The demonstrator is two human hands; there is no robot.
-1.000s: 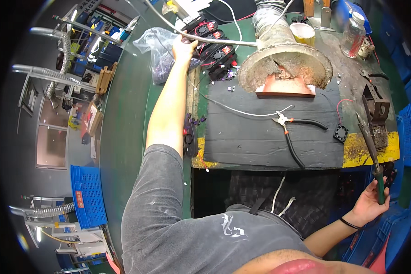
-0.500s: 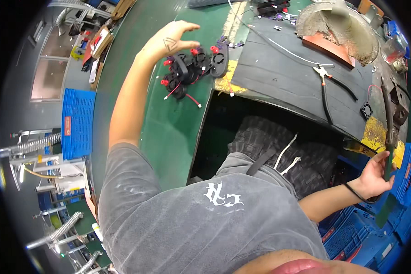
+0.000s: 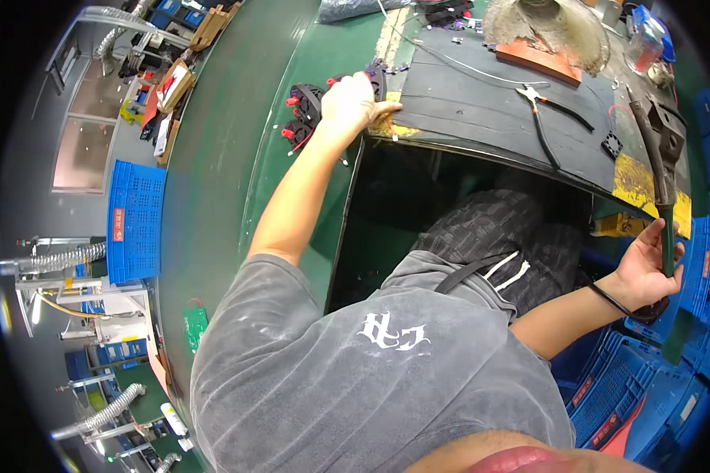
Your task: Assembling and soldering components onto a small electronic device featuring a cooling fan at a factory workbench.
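My left hand is at the near left corner of the bench, its fingers bent over a black fan housing and its thumb stretched out along the near side. Much of that housing is hidden under the hand. More black fan units with red plugs and thin wires lie just left of it on the green surface. My right hand, palm up at the far right, has its fingers around the green grip of a metal lever. The lever runs up to a rusty metal fitting at the bench edge.
Orange-jawed cutting pliers and a small square fan lie on the grey mat. Behind them stand a dusty round hood and an orange block. Blue crates are stacked at right; another blue crate stands at left.
My left hand has come down and to the right, from above the fan units onto the fan housing by the yellow tape. My right hand stays at the lever grip.
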